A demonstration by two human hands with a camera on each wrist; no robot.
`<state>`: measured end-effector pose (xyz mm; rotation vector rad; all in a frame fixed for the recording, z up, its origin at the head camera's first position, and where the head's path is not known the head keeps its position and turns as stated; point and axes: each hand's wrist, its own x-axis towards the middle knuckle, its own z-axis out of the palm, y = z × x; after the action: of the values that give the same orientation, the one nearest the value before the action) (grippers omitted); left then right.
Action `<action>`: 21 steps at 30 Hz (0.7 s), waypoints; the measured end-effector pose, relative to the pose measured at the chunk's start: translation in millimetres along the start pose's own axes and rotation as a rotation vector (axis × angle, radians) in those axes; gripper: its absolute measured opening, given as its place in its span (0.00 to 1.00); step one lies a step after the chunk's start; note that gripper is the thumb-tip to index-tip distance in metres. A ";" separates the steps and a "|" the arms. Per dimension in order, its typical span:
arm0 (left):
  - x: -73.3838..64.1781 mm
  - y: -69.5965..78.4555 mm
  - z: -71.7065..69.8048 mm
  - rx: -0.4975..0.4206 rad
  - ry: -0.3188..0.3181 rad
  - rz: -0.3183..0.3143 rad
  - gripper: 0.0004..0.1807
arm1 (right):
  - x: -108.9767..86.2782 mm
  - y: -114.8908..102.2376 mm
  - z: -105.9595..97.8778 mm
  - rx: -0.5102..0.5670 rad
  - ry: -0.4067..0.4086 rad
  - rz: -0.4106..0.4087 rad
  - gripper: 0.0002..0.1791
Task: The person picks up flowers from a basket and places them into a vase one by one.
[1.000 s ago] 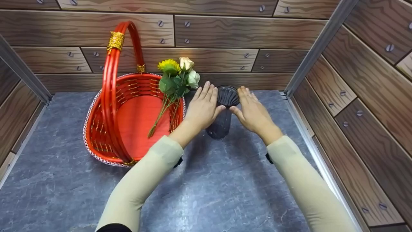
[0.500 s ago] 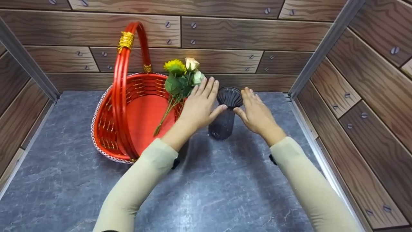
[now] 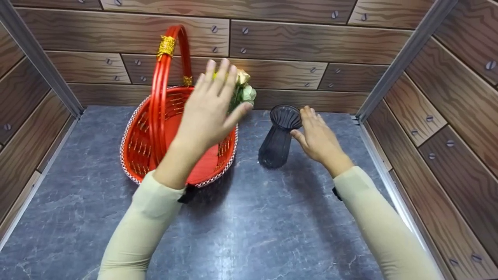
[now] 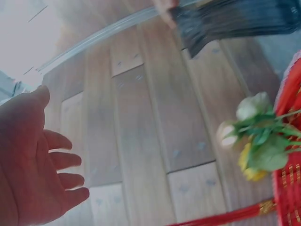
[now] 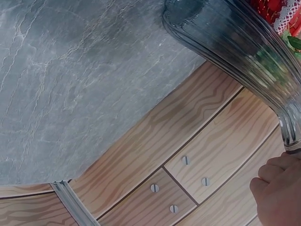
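Note:
A dark, see-through ribbed vase (image 3: 274, 146) stands upright on the grey marbled surface. My right hand (image 3: 321, 136) is at the right side of its rim, fingers straight and thumb spread, seeming to touch it. My left hand (image 3: 205, 111) is raised over the red basket (image 3: 233, 153), palm down, fingers straight, holding nothing. In the left wrist view, the palm of that left hand (image 4: 33, 165) faces away from the vase (image 4: 240, 21). Flowers, one white rose (image 4: 254, 107) among them, lean over the basket's far right rim; my left hand partly hides them in the head view.
The basket's tall red handle (image 3: 159, 97) with gold binding rises left of my left hand. Wood-patterned walls (image 3: 288, 39) enclose the back and sides. A metal strip (image 3: 400, 198) runs along the right edge of the marbled surface (image 3: 253, 233).
My left hand has left the vase, moving left and up over the basket, in front of the flowers. The right hand stays by the vase rim. The head view has shifted slightly left.

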<state>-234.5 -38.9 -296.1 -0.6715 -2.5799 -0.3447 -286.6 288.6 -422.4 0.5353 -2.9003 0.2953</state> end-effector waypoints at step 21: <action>-87.2 -109.0 -33.6 -0.251 0.475 -0.295 0.38 | -1.9 -1.7 -0.4 -0.018 0.010 0.021 0.45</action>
<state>-210.1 -177.9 -322.5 -0.2413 -2.1883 -0.8265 -284.1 287.8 -422.1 0.4996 -2.8979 0.2739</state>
